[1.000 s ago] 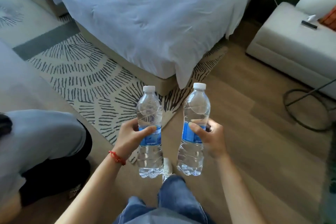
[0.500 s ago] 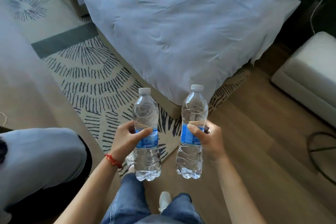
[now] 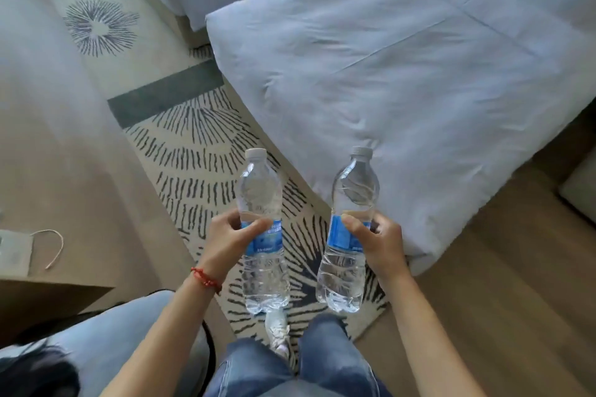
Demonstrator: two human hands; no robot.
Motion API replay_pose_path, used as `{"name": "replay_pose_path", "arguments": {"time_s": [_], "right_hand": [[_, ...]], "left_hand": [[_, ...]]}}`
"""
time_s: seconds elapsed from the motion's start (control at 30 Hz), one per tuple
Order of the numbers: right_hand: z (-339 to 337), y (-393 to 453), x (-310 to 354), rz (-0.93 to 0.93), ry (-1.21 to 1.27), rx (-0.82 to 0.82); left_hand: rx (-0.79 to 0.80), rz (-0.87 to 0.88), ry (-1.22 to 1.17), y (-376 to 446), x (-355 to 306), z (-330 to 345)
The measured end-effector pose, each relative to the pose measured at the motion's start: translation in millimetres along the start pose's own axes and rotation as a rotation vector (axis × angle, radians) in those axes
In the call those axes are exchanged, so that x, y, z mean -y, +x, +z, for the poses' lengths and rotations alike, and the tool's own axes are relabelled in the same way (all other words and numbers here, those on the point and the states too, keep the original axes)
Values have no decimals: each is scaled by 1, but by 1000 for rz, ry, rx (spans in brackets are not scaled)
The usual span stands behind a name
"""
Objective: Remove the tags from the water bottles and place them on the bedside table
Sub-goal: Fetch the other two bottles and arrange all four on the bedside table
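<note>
Left hand point(image 3: 225, 245) grips bottle point(image 3: 263, 235) | right hand point(image 3: 380, 245) likewise | blue labels point(image 3: 269, 237) unreadable

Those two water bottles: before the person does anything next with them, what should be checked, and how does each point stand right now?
1. Left hand grips the left bottle: ok.
2. Right hand grips the right bottle: ok.
3. Both white caps on: ok.
4. Blue labels off the bottles: not ok, both still wrapped on.
5. Bedside table in sight: not ok, only the bed, rug and floor show.
6. A free hand for peeling: not ok.
</note>
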State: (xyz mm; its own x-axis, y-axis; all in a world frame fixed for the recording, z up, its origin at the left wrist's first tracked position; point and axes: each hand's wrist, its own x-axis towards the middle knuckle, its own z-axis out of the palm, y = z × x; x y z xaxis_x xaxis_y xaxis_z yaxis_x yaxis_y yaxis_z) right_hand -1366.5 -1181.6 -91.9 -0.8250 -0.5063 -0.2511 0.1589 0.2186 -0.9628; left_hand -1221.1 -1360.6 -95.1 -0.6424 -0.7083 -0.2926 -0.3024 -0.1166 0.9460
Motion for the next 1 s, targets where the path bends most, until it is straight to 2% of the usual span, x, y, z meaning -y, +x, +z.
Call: {"name": "replay_pose_path", "arguments": {"time_s": [0.27,0.53,0.73,1.0], "right_hand": [[90,123,31,27,-57,83],[183,284,78,12,-75,137],[256,385,128,-12,-99,211],[372,503,165,-4,-99,274]], "left_hand": [[-90,-24,-4,119,-19,-57],[-140,-32,-27,283,-64,-106],[-174,-28,-80,385,-102,-159],[-236,-54,-132,525,-121,-236]]}}
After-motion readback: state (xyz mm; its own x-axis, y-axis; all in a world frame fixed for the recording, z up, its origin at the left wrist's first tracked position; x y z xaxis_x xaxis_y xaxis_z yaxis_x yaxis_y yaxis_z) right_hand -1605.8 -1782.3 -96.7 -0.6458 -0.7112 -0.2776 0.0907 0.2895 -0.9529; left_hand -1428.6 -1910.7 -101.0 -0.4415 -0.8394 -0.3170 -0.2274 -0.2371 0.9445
